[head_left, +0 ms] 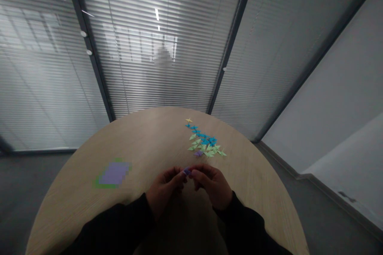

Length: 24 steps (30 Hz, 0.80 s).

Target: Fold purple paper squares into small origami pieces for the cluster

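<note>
As L grip [164,189] & R grip [214,186] pinch, purple paper [187,171] sits btwn.

beyond the far edge of the table [149,139], slatted blinds [185,87] meet dark posts [97,69]; past the right edge, a pale wall [335,107]; left, grey floor [30,185].

Head view, forward and down over table [143,139]

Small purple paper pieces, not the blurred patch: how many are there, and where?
2: one held piece at the fingertips of the left hand and right hand; one folded piece on the table beside the light green papers. Fingers may hide more.
</note>
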Each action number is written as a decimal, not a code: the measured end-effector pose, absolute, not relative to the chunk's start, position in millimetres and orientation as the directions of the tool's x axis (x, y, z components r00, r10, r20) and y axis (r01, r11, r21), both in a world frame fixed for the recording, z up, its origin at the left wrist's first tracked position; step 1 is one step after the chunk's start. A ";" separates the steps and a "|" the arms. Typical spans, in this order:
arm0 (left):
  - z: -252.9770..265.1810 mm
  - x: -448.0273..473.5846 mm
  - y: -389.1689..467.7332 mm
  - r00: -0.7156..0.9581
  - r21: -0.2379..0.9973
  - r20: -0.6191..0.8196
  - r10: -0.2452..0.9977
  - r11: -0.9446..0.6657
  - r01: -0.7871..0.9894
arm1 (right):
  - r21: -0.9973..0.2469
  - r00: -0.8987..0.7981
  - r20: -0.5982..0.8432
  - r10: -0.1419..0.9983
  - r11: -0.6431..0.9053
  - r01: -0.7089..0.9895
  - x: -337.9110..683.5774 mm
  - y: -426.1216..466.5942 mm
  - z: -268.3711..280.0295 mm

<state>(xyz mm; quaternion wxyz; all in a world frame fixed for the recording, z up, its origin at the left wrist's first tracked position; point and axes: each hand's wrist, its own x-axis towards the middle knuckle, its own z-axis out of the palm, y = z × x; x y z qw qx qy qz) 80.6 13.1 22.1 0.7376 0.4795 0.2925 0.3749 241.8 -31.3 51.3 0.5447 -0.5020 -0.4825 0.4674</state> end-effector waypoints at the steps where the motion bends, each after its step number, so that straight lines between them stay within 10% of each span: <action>1: 22.1 80.8 13.1 0.540 0.918 -0.083 0.838 0.275 -0.285 | -0.997 0.087 0.078 0.993 0.079 0.000 241.9 -31.5 51.4; 16: 27.7 78.6 10.2 0.770 0.748 -0.118 0.627 0.566 -0.346 | -0.743 0.049 0.500 0.865 0.399 0.538 242.2 -42.7 63.9; 24: 25.3 77.8 8.9 0.793 0.766 -0.116 0.598 0.562 -0.312 | -0.773 0.055 0.452 0.890 0.361 0.521 242.2 -43.1 63.4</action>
